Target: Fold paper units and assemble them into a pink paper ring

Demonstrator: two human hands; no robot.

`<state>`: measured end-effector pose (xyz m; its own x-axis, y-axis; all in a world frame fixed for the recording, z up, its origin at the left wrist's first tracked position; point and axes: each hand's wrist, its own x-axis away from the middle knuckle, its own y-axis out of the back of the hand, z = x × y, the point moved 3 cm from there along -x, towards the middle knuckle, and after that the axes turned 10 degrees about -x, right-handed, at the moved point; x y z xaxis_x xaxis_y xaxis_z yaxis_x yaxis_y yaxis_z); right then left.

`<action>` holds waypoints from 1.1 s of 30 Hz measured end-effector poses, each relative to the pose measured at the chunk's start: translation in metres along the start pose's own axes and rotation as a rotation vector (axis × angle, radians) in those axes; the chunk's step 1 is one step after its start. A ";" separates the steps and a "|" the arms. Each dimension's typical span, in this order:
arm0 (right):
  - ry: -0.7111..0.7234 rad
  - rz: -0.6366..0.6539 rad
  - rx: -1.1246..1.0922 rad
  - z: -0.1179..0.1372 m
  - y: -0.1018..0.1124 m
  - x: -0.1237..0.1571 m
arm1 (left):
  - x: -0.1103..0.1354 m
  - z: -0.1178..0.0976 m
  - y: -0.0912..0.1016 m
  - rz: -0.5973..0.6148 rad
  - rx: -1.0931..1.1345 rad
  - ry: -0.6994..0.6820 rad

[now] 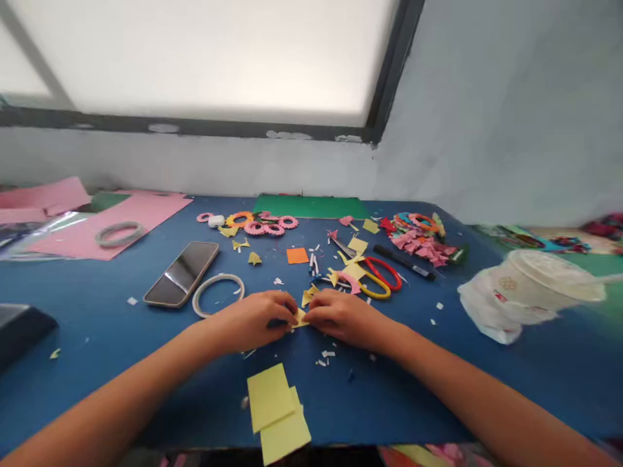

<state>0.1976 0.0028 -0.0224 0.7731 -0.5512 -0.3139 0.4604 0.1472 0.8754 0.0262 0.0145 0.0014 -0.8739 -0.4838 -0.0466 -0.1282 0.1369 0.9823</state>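
Left hand (267,316) and right hand (341,316) pinch a small yellow paper (300,318) between closed fingertips. Cup (540,287) carries printed marks (507,284), illegible from here.

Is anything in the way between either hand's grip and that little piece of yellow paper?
Nothing visible is: the left hand's grip and right hand's grip already hold the small yellow paper piece, from either side. Tiny white scraps lie nearby on the flat blue table, but none shows in between, though fingers hide part of the paper.
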 end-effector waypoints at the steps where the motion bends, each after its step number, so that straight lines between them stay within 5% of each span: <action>1: 0.016 0.010 0.024 0.003 0.001 0.001 | 0.000 -0.001 -0.001 0.005 -0.010 -0.006; 11: -0.149 -0.046 -0.166 0.006 -0.002 0.001 | 0.002 -0.011 -0.001 0.003 -0.074 -0.029; 17: -0.193 -0.033 -0.155 0.005 -0.004 -0.002 | -0.002 -0.004 -0.003 -0.039 0.079 0.193; 33: -0.271 -0.088 -0.261 0.002 -0.003 -0.003 | -0.004 -0.001 -0.008 -0.086 0.299 0.365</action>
<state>0.1928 0.0021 -0.0233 0.5984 -0.7631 -0.2440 0.6422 0.2747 0.7156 0.0314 0.0151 -0.0058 -0.6393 -0.7689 -0.0063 -0.3693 0.2998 0.8796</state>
